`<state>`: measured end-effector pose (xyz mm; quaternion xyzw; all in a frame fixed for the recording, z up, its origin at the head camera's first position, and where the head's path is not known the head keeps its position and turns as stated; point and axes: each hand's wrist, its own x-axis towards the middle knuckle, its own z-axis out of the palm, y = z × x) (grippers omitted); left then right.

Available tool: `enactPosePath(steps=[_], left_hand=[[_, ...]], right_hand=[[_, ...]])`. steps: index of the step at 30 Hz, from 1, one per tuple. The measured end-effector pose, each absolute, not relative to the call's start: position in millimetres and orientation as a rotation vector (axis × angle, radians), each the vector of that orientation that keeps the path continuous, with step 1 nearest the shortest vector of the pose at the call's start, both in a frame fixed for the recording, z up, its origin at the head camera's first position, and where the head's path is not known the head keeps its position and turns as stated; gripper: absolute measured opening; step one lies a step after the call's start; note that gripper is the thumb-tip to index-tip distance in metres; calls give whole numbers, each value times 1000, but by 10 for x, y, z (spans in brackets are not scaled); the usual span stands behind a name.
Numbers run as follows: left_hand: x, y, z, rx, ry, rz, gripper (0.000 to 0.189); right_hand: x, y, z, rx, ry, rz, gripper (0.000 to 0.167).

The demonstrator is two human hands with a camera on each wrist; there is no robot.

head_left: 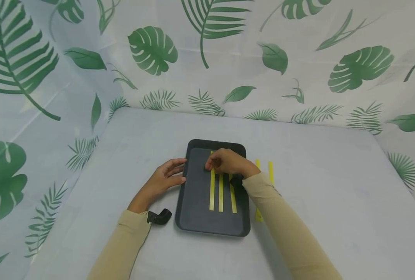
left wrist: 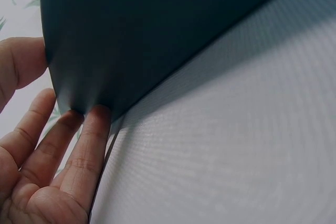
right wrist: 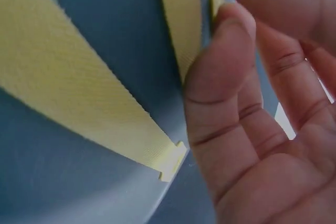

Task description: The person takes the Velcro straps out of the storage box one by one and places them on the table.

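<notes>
To the left of the black tray [head_left: 197,194], and behind it too, stands a white cloth [head_left: 235,70] printed with green leaves. Nearer the tray's left side, one beige sleeve [head_left: 123,245] reaches in, a small black device [head_left: 161,216] at its cuff. From it the left hand [head_left: 163,179] extends, released, its fingers loosely spread with fingertips touching the tray's left wall. The tray, a single one, lies on the white counter [head_left: 316,167]; three yellow strips [head_left: 221,194] run lengthwise in its middle and right part, side by side and apart. Over the upper ends of these, inside the tray, is the right hand [head_left: 230,161], fingers bent and thumb close to the index finger at the leftmost strip (whether they grasp it, I cannot tell). One strip end [right wrist: 173,163], close up in the right wrist view, widens into a short crosspiece. A second black device [head_left: 236,181] sits at the right wrist, over the tray's right side. Just right of the tray, two more strips [head_left: 271,169] show, partly hidden by the second beige sleeve [head_left: 288,229].
</notes>
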<state>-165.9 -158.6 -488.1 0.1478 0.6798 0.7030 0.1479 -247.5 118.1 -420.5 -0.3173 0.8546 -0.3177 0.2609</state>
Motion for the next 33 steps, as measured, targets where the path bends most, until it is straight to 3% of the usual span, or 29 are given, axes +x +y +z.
enactPosePath(steps=[9, 33], left_hand=[[-1680, -1588, -4865, 428, 1951, 2020, 67], [-1651, -1588, -4858, 424, 1944, 2029, 66]], right_hand=[[-2479, 1102, -4225, -923, 2393, -792, 31], [-2412, 1116, -4118, -1015, 2413, -817, 25]])
